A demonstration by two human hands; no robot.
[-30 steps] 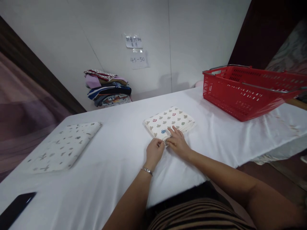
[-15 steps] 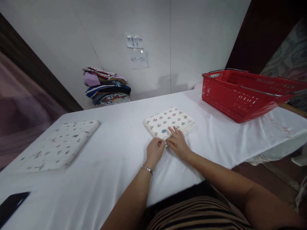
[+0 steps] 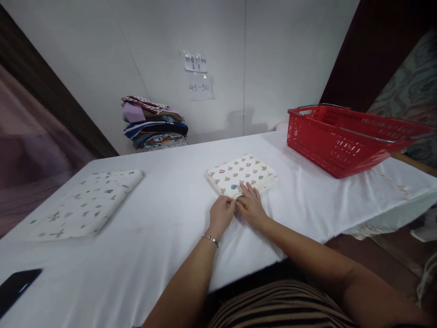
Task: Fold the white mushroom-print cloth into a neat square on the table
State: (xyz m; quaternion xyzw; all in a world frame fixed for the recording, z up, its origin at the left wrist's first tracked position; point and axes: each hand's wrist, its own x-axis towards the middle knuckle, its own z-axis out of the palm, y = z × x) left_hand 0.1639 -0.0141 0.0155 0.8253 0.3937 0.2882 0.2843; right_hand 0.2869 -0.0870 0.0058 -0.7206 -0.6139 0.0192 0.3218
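A folded cream cloth (image 3: 239,173) printed with grey, red, blue and green mouse-head shapes lies flat in front of me. My left hand (image 3: 221,213), with a bracelet at the wrist, pinches its near corner. Right beside it, my right hand (image 3: 251,207) grips the same corner with thumb and forefinger, its other fingers resting on the cloth's near edge. Between the two hands the layers are bunched, and the fingertips partly hide them.
Another folded patterned cloth (image 3: 85,205) lies on the left of the white-covered table (image 3: 164,264). A black phone (image 3: 17,289) is at the near left. At the far right stands a red basket (image 3: 327,141). Folded fabrics (image 3: 153,123) are piled by the wall, below paper signs (image 3: 200,87).
The view has shifted slightly. Both hands stay at the cloth's near corner, with only small finger movements.
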